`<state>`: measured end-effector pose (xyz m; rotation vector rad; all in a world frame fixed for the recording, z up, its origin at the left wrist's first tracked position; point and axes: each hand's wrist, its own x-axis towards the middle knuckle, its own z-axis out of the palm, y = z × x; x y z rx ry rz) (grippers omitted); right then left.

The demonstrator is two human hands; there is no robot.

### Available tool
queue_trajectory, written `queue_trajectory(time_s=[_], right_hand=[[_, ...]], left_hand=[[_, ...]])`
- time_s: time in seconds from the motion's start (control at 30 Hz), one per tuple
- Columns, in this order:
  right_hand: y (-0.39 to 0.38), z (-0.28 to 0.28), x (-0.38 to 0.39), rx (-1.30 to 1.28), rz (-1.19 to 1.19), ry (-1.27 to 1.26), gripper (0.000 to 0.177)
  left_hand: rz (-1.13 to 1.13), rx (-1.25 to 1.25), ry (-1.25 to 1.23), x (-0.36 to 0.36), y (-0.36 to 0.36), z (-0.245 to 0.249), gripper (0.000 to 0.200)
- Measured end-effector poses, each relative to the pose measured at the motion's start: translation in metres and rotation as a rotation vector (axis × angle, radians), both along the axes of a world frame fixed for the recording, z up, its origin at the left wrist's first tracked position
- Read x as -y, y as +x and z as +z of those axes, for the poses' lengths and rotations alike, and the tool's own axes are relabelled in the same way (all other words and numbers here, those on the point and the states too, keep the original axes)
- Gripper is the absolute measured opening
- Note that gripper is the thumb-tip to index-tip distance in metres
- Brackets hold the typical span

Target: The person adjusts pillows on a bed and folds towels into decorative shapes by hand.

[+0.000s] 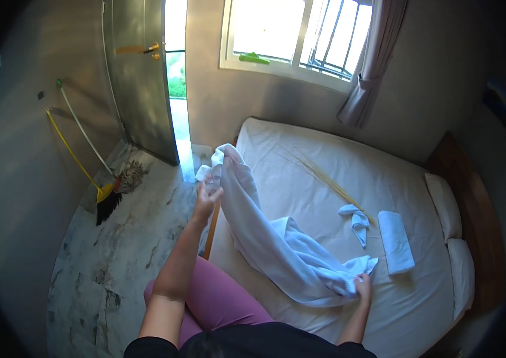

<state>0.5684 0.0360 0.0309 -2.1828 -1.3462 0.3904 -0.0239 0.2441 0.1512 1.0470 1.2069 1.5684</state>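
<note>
A large white cloth, perhaps a towel or sheet, stretches in loose folds between my two hands over the bed. My left hand is raised past the bed's left edge, its fingers closed on the cloth's upper end. Low over the mattress, my right hand grips the bunched other end. Right of the cloth lie a folded white towel and a small twisted white cloth. A bundle of thin straw-coloured sticks rests on the bedsheet behind them.
Two pillows lean by the wooden headboard. On the marble floor at left, a yellow-handled broom and a white-handled mop lean on the wall. A metal door stands ajar. A green object sits at the window.
</note>
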Motion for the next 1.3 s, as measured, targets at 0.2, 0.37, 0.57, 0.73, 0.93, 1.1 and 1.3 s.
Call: queue_trajectory(time_s=[0.2, 0.37, 0.57, 0.73, 0.93, 1.1, 1.3], right_hand=[[-0.075, 0.016, -0.020, 0.266, 0.078, 0.072, 0.040], [-0.126, 0.029, -0.081, 0.147, 0.323, 0.151, 0.040], [-0.171, -0.008, -0.115, 0.172, 0.298, -0.024, 0.041], [-0.185, -0.007, -0.107, 0.228, 0.185, -0.097, 0.038], [-0.190, 0.006, -0.101, 0.282, 0.203, 0.003, 0.031], [-0.190, 0.071, -0.118, 0.257, 0.414, 0.272, 0.027], [-0.263, 0.226, -0.106, -1.007, 0.651, 0.119, 0.027]], left_hand=[[-0.344, -0.027, -0.573, 0.088, 0.046, -0.186, 0.042], [-0.560, 0.017, -0.380, 0.144, 0.075, -0.148, 0.043], [-0.526, 0.111, -0.519, 0.141, 0.076, -0.165, 0.047], [-0.568, 0.165, -0.584, 0.138, 0.074, -0.158, 0.047], [-0.563, 0.235, -0.619, 0.133, 0.073, -0.151, 0.045], [-0.533, 0.252, -0.630, 0.136, 0.071, -0.150, 0.044], [-0.634, 0.329, -0.695, 0.124, 0.087, -0.118, 0.048]])
